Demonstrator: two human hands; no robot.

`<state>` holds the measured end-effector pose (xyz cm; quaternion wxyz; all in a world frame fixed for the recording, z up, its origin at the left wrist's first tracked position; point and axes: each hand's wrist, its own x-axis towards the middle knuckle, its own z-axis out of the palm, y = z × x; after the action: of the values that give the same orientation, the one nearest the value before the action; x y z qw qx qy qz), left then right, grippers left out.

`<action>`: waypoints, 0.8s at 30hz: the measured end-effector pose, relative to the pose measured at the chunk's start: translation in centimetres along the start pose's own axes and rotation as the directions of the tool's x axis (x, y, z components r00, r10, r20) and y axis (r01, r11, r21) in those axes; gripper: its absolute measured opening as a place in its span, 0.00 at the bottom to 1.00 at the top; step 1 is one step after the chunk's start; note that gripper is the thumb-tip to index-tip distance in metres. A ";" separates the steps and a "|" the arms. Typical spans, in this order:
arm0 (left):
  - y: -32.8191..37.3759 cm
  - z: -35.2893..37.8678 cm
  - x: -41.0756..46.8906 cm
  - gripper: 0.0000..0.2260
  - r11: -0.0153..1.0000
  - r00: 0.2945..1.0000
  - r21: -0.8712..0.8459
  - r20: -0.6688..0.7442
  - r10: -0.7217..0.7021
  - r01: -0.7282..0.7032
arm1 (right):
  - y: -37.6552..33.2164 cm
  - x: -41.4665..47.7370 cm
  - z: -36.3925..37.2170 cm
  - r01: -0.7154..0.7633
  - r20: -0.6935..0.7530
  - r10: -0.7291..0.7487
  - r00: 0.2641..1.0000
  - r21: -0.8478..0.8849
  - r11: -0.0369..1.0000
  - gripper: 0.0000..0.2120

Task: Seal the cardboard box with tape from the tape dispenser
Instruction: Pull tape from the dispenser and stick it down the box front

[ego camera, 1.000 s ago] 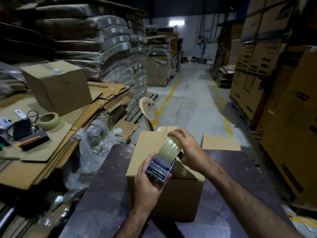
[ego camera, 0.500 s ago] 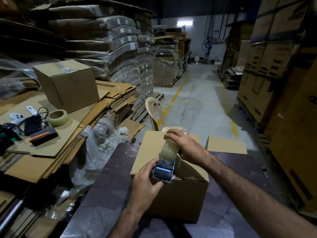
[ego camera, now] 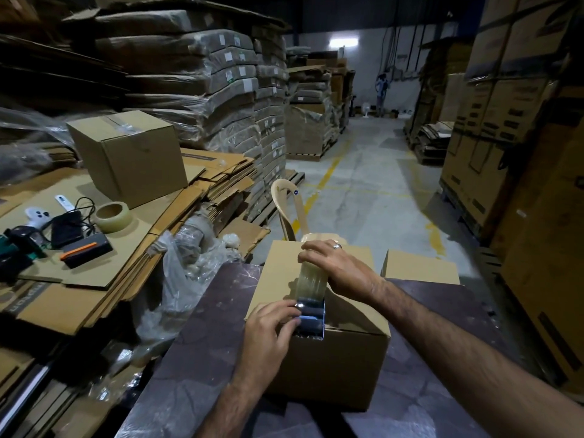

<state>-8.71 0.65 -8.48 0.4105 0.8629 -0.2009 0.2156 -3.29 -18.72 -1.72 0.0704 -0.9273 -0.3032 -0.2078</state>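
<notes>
Warehouse aisle, dark surface (ego camera: 202, 358), cardboard box (ego camera: 341, 358) under both hands.

Left hand (ego camera: 268, 333) clamps the tape dispenser (ego camera: 311, 314) at the near top edge; right hand (ego camera: 335, 267) grips its roll, long axis pointing away along the seam.

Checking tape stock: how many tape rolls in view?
2. One tape roll sits in the dispenser on the box, under both hands. A spare roll lies on the flat cardboard at left. Clutter may hide others.
</notes>
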 end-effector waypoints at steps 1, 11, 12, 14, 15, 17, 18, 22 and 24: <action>0.0 0.2 0.0 0.07 1.000 1.000 0.010 -0.014 0.003 -0.003 | 0.0 0.0 0.0 -0.007 0.001 0.007 1.000 -0.003 1.000 0.28; 0.0 -0.1 0.0 0.08 0.998 0.998 0.031 -0.023 0.061 -0.060 | -2.9 -3.7 -1.4 -0.271 -0.238 0.284 0.929 0.086 0.959 0.27; -0.1 -0.1 0.0 0.09 0.997 0.997 0.034 -0.020 0.073 -0.072 | -3.6 -4.6 -1.2 -0.274 -0.274 0.294 0.916 0.109 0.955 0.23; -0.1 -0.1 0.1 0.10 0.996 0.996 0.041 -0.013 0.085 -0.084 | -5.2 -6.0 -0.3 -0.263 -0.284 0.294 0.912 0.142 0.954 0.18; -0.2 -0.2 0.1 0.10 0.995 0.996 0.045 -0.009 0.089 -0.088 | -6.0 -6.4 0.2 -0.265 -0.271 0.298 0.915 0.151 0.952 0.18; -0.3 -0.3 0.3 0.10 0.994 0.996 0.051 0.006 0.094 -0.094 | -7.2 -6.8 1.0 -0.289 -0.228 0.321 0.919 0.162 0.944 0.19; -0.3 -0.4 0.4 0.10 0.993 0.995 0.058 0.014 0.101 -0.102 | -7.6 -6.8 1.3 -0.307 -0.209 0.338 0.918 0.167 0.937 0.20; -0.4 -0.6 0.5 0.10 0.987 0.992 0.098 0.026 0.124 -0.126 | -8.6 -6.5 2.3 -0.398 -0.183 0.429 0.884 0.185 0.899 0.20; -0.5 -0.6 0.6 0.10 0.987 0.992 0.098 0.040 0.123 -0.126 | -8.9 -6.2 2.7 -0.443 -0.185 0.474 0.861 0.185 0.877 0.18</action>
<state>-8.12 1.33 -8.13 0.3488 0.8718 -0.2502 0.2359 -12.16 -14.22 -6.79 0.2148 -0.9362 -0.0771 -0.2673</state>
